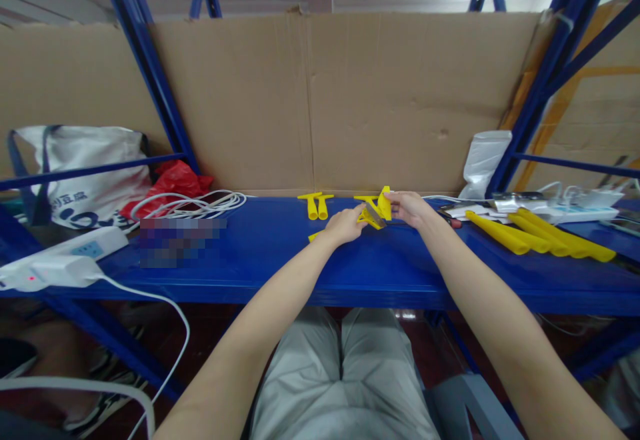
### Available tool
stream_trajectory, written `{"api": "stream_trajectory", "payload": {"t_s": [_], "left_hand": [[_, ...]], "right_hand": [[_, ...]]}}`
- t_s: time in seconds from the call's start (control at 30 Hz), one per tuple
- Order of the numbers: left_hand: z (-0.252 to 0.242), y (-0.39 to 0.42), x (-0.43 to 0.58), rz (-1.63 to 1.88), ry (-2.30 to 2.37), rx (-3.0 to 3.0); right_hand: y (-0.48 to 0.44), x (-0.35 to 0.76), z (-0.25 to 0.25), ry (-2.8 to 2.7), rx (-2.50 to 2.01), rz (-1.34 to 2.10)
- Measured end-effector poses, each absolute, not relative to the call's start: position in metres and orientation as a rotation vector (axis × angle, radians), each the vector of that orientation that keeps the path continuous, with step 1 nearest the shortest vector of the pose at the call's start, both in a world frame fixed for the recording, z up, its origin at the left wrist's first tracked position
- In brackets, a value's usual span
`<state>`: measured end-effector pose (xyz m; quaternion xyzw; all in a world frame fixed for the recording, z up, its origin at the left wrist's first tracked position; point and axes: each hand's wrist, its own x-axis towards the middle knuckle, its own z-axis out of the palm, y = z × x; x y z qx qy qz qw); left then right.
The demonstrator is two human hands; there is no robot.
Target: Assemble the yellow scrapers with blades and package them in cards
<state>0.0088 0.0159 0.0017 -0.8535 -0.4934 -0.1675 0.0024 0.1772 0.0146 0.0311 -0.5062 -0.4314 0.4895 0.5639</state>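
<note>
My left hand (pixel 345 227) is closed on a yellow piece with a flat grey blade-like part (pixel 374 216); its exact kind is too small to tell. Close by on the right, my right hand (pixel 409 209) pinches a yellow plastic piece (pixel 385 203) by its edge, against or just beside the left hand's piece. Behind them lies a yellow T-shaped piece (pixel 365 198), partly covered. Two more yellow T-shaped pieces (pixel 313 208) lie side by side to the left. A bit of yellow (pixel 314 236) shows beside my left wrist, mostly hidden.
Several long yellow tapered tubes (pixel 500 235) lie at the right of the blue table (pixel 270 260). White power strips (pixel 65 260) and coiled white cable (pixel 200 204) are at the left, near a cloth bag (pixel 95 173). A cardboard wall (pixel 240 107) stands behind.
</note>
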Motion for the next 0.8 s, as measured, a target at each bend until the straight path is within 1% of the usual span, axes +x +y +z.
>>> {"api": "stream_trajectory", "payload": {"t_s": [0.17,0.4,0.5,0.63,0.8], "left_hand": [[0.0017,0.0155,0.0086,-0.531,-1.541,-2.678],[0.0017,0.0164,0.0086,-0.526,-1.542,-2.687],[0.0018,0.0160,0.0087,-0.526,-1.546,-2.688],[0.0022,0.0158,0.0088,-0.524,-1.546,-2.685],[0.0012,0.0171,0.0087,-0.542,-1.552,-2.680]], "right_hand": [[0.0142,0.1771,0.0328,-0.976,-1.226,1.171],[0.0126,0.1800,0.0351,-0.952,-1.143,1.380],[0.0131,0.1800,0.0344,-0.988,-1.154,1.403],[0.0147,0.1778,0.0317,-1.051,-1.187,1.345],[0.0130,0.1731,0.0288,-1.136,-1.276,1.159]]}}
